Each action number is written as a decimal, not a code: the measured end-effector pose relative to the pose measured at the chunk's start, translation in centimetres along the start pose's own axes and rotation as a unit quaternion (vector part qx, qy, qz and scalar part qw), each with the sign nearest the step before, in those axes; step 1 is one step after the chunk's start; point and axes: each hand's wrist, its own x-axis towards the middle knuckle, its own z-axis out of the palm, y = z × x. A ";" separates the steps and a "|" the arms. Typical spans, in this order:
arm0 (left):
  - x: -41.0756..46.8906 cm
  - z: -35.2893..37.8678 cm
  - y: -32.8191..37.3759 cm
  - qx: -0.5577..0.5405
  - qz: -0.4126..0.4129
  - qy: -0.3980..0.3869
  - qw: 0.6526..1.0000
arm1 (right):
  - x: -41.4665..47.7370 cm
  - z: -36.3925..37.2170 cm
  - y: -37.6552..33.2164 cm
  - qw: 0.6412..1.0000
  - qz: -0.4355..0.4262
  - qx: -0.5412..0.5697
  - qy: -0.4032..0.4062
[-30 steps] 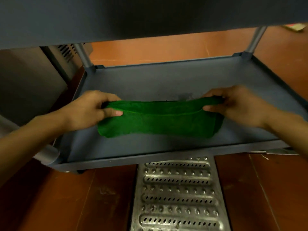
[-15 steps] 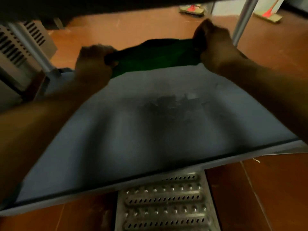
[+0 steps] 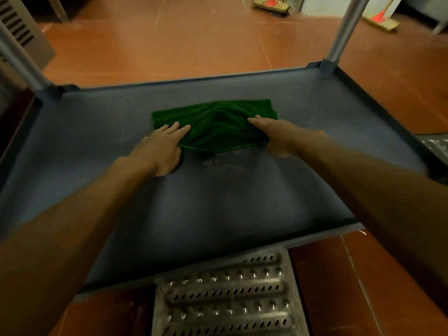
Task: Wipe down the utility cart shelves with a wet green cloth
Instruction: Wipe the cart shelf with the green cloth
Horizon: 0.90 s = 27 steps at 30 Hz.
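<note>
On the shelf [image 3: 218,204] lies the green cloth [image 3: 219,124]

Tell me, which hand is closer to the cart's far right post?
Right. The right hand presses the right end of the green cloth, nearer the post; the left hand presses its left end, farther off.

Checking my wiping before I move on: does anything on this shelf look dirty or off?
A dark smudgy patch marks the shelf just nearer you than the green cloth; grime or damp, unclear. The cloth is bunched mid-way.
</note>
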 end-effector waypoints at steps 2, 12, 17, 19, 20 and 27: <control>-0.4 0.1 0.0 -0.022 0.007 0.009 1.000 | -0.6 0.1 -0.3 1.000 0.002 -0.003 0.017; -3.9 -0.1 1.0 -0.026 -0.006 0.022 0.999 | -4.7 2.2 -0.6 0.998 0.010 0.033 0.045; -6.8 0.1 1.7 -0.031 -0.006 0.028 0.999 | -7.2 4.0 -1.1 0.994 0.011 0.063 0.086; -7.8 0.3 1.7 -0.028 0.002 0.028 0.999 | -8.2 4.5 -1.5 0.993 0.013 0.070 0.096; -8.3 0.3 1.7 -0.026 0.005 0.027 0.999 | -8.7 4.7 -1.6 0.992 0.014 0.070 0.100; -12.7 1.2 1.3 -0.021 0.034 0.001 0.999 | -11.3 5.2 -2.6 0.994 0.026 0.041 0.103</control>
